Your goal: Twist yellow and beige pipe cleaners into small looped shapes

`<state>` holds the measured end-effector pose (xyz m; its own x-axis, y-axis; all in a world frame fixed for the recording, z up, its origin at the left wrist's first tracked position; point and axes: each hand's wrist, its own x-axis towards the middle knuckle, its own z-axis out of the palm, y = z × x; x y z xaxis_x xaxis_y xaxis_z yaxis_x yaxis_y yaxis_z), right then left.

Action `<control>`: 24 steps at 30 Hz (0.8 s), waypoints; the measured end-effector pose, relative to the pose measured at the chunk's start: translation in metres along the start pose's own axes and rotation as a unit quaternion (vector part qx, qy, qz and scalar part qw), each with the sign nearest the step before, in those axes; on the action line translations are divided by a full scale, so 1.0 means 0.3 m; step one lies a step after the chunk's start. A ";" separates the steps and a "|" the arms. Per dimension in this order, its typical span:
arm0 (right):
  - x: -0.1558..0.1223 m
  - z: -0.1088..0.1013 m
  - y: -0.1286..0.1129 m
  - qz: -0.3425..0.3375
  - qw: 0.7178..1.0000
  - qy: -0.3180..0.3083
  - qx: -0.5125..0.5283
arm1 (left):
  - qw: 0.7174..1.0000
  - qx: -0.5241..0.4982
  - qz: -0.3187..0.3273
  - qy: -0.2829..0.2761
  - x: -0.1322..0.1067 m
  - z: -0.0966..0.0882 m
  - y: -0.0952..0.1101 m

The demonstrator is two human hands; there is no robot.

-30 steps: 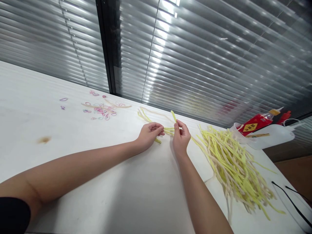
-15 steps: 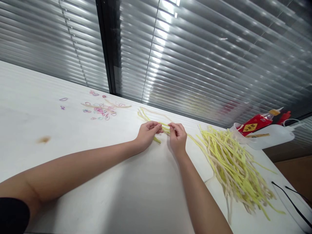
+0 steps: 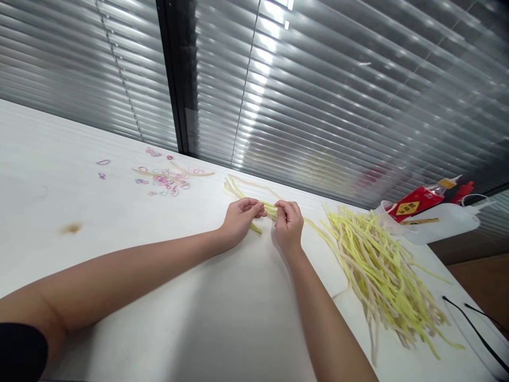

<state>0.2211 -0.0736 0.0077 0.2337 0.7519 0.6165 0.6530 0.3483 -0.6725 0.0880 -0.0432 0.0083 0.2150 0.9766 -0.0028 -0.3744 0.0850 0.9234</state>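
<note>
Between my two hands runs a small bundle of yellow strands (image 3: 271, 210), soft and yarn-like. My left hand (image 3: 241, 216) is closed on it, thumb against the fingers, with loose ends showing beyond and below that hand. Close by on the right, my right hand (image 3: 289, 220) pinches the same strands between thumb and fingertips. A long yellow length trails from there toward a big pile of yellow and beige strands (image 3: 382, 270). Behind my hands a thin beige strand (image 3: 256, 184) lies on the table. The exact grip points are hidden by my fingers.
Small colourful rubber bands (image 3: 163, 180) lie scattered at the back left with a few beige strands. At the right stand a clear cup (image 3: 387, 217), a red bottle (image 3: 415, 204) and a white bottle (image 3: 447, 223). Black glasses arms (image 3: 473, 326) show at the right edge. Window blinds (image 3: 318, 95) border the table.
My right hand has shifted very slightly left, closer to my left hand. My left hand stays in place with its hold on the strands.
</note>
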 end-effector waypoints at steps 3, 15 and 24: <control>-0.004 0.002 -0.003 0.030 0.999 -0.010 0.014 | 1.000 -0.005 -0.003 0.003 0.000 0.001 0.000; -0.008 0.010 0.006 0.021 1.000 -0.015 0.004 | 1.000 -0.001 -0.002 0.001 -0.008 0.004 0.008; -0.007 0.016 0.012 0.006 1.000 -0.013 -0.018 | 1.000 -0.006 -0.018 -0.006 -0.005 0.004 0.009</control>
<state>0.2195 -0.0712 0.0021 0.2240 0.7701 0.5973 0.6754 0.3192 -0.6648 0.0877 -0.0447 0.0111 0.2397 0.9704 -0.0301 -0.3775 0.1217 0.9180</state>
